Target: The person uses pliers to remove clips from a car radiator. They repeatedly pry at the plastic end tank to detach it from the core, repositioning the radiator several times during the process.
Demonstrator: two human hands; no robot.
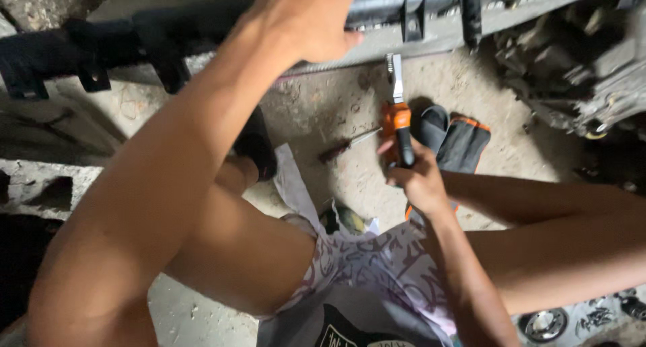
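The person crouches over a dusty concrete floor (pixel 323 111), knees bent to either side of the view. The left hand (pixel 306 17) is raised to the top of the frame, where it rests spread on the edge of a long radiator-like assembly (pixel 431 24) with black plastic brackets; the fingers wrap over the far side and are hidden, so it cannot be told whether they are clamped or merely laid flat. This placement appears to steady the assembly. The right hand (pixel 418 179) is closed around the black grip of an orange-and-black hand tool (pixel 398 115), held upright with its toothed metal jaw end pointing toward the lower edge of the assembly, just short of it; the upright hold aligns the working end with that edge. A screwdriver (pixel 346 145) with a dark handle lies on the floor just left of the tool, apart from both hands. A pair of dark work gloves with orange trim (pixel 457 142) lies just beyond the right hand. A black shoe (pixel 257 145) shows by the left knee. To the right stands a grimy engine or gearbox unit (pixel 579 71), and small metal parts (pixel 545 323) lie at the lower right corner.
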